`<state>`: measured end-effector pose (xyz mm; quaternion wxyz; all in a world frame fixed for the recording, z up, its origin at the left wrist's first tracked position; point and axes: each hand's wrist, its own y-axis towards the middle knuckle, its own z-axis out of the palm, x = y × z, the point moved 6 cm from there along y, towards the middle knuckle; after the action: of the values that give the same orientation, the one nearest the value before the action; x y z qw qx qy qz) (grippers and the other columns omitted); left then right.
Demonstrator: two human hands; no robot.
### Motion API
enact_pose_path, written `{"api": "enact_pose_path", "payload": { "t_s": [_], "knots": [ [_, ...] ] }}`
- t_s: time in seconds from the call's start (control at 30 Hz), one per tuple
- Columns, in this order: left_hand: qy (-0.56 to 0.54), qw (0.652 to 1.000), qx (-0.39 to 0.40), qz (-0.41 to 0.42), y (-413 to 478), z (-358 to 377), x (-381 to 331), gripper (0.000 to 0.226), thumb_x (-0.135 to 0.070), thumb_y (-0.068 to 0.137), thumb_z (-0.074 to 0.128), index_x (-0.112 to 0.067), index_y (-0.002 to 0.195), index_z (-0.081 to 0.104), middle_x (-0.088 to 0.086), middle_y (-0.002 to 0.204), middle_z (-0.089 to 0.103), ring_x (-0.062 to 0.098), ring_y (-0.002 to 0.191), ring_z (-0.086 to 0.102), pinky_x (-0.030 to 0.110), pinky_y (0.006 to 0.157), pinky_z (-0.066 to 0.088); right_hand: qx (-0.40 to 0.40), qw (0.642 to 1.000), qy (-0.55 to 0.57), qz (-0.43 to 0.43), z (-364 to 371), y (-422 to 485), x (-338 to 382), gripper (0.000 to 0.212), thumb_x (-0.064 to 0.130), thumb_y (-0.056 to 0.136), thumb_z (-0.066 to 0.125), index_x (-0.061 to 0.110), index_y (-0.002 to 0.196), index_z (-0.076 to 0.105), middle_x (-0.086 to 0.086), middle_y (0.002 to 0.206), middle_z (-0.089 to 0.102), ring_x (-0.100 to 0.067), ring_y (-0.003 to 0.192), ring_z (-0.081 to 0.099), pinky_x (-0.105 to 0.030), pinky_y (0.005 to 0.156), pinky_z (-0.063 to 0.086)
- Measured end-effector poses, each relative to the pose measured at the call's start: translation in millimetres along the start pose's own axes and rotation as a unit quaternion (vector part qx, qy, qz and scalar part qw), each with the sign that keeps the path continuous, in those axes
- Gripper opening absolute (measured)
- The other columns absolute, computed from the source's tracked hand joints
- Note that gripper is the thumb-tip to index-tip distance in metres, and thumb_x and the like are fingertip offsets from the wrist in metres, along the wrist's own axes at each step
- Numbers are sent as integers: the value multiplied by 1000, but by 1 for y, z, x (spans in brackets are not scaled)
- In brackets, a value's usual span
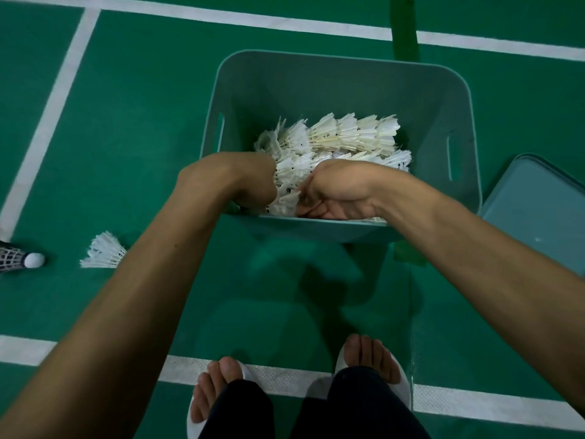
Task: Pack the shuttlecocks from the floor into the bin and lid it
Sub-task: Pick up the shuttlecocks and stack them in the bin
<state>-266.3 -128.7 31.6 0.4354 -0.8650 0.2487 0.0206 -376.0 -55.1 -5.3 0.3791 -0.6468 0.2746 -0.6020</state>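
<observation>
Nearest me, bare feet in white slippers [373, 372] stand on a white court line. On the green floor [142, 122] to the left lie a white shuttlecock [103, 252] and, at the edge, a dark-skirted one [19, 259]. Both arms reach over the near rim of the bin [345, 77]: my left hand [254, 182] and right hand [329, 194] are close together in the shuttlecock rows [345, 134], fingers buried, so I cannot tell their grip. The lid [535, 198] lies right of the bin.

I see a smooth, matt plastic bin [342, 87], white feathered shuttlecocks [345, 137] inside, and a faintly glossy green floor [142, 122] with matt white lines.
</observation>
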Motion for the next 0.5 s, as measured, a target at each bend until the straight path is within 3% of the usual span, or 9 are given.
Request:
{"api": "enact_pose_path", "payload": {
  "t_s": [0.1,0.17,0.27,0.33,0.4,0.5],
  "knots": [
    [-2,1000,-25,14,-2,-9,-4,22,0,90,48,2,98,69,22,102,72,36,90,69,48,77,56,42,999,19,23,-3,0,1,23,-10,98,36,3,87,52,-17,84,62,-22,75,60,-33,81,54],
    [-20,999,-17,18,0,-7,-6,27,2,88,48,5,103,71,24,107,72,32,82,65,43,72,51,33,999,-9,42,-6,-1,0,17,-4,101,38,3,92,50,-15,82,64,-21,71,59,-31,73,53],
    [-79,997,-15,6,1,0,-5,31,3,85,43,0,100,70,24,99,67,24,78,55,38,72,43,-31,992,-115,33,-10,-2,1,18,5,102,48,5,84,51,-9,63,56,-15,50,42,-26,49,39],
    [-139,990,-21,-3,2,3,-4,33,5,89,42,6,107,69,25,102,70,26,80,65,38,80,53,-104,973,-204,16,-15,-5,4,17,13,100,57,2,86,57,-9,66,61,-17,44,47,-24,47,44],
    [-209,978,-24,-20,3,7,-3,29,2,95,49,5,118,67,24,110,72,32,91,75,48,90,60,-169,942,-290,-2,-21,-12,8,20,22,97,63,2,90,62,-9,74,72,-20,49,63,-29,52,58],
    [-248,967,-43,-33,-3,5,1,23,-5,99,55,-4,119,66,19,115,71,32,99,75,48,87,62,-212,929,-302,-24,-27,-27,12,28,31,97,66,4,88,65,-7,71,75,-17,46,69,-32,54,62]
  ]
}}
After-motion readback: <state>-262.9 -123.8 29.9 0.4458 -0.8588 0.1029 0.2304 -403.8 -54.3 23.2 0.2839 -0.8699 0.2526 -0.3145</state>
